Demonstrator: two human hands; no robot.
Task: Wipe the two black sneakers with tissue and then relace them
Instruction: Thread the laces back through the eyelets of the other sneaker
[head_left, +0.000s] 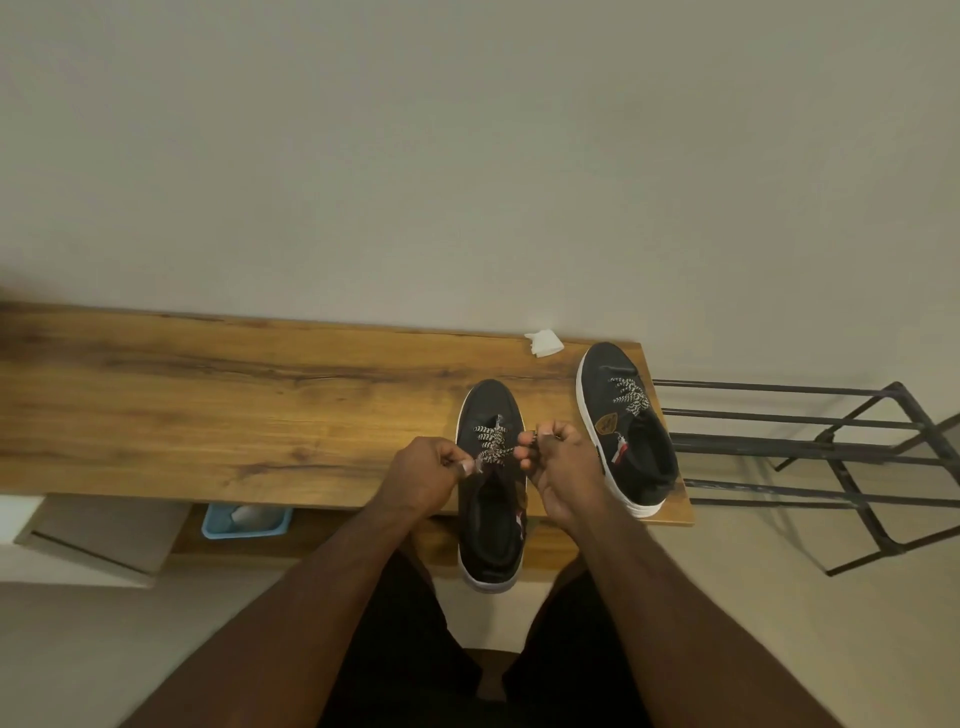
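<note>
Under the table at far left, a pale box and a blue plastic tray (247, 521), rigid and shallow

On top, a long wooden table (208, 405), knotted grain, smooth and hard, good for sliding a sole without snagging

Left hand (426, 470) pinching one end of the black-and-white lace (491, 441); flat woven cord, soft and limp, likely to twist, best taken close to the tip for threading

Near sneaker (491, 499) between both hands, toe to the wall, heel overhanging the table edge; dark fabric upper, soft and yielding, white rubber sole stiffer; light, liable to tip off unless steadied

Right hand (558, 462) curled, pinching the other lace end beside the eyelets

Crumpled white tissue (544, 344) by the wall, featherweight, easily torn

Second sneaker (626, 423) at the table's right end, laced, badge on its side

Black metal rack (810, 457) of thin bars, well apart to the right
</note>
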